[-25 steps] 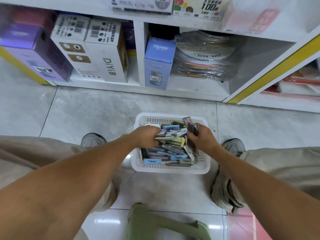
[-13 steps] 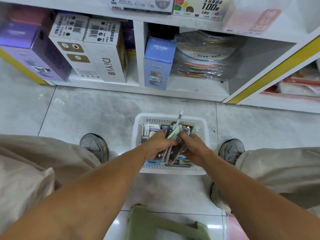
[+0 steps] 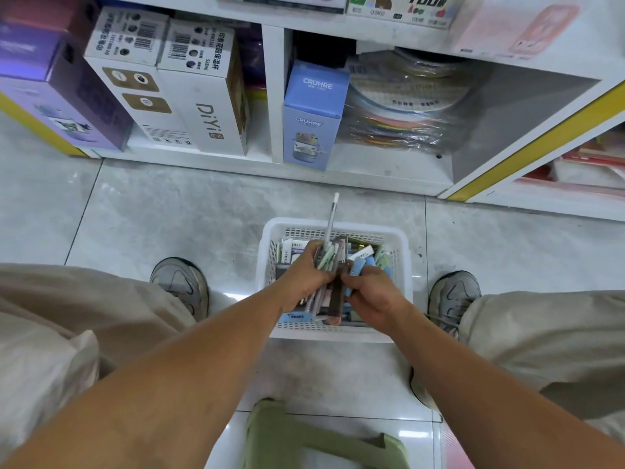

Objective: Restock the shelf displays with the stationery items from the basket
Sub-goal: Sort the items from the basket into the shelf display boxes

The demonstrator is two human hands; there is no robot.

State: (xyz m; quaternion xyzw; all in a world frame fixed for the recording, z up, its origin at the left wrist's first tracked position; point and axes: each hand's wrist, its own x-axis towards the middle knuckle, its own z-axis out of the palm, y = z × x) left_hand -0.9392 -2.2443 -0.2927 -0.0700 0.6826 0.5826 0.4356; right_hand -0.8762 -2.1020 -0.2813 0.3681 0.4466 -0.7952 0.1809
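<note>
Your left hand (image 3: 304,279) grips pens (image 3: 326,258), your right hand (image 3: 368,292) pinches packets (image 3: 355,269); lift both straight clear of the basket (image 3: 267,252).

The basket (image 3: 338,228) is sitting on the floor (image 3: 169,211) between two shoes (image 3: 182,282), shelf (image 3: 338,174) lying beyond, stool (image 3: 304,434) nearest.

"DiYi" on the side of a white box (image 3: 206,106), "528ml" beside the barcode on its top, "CRUHRE" on the top and front of a blue box (image 3: 313,116), "Q3802" and "100" on a pack (image 3: 399,8) on the upper shelf
</note>
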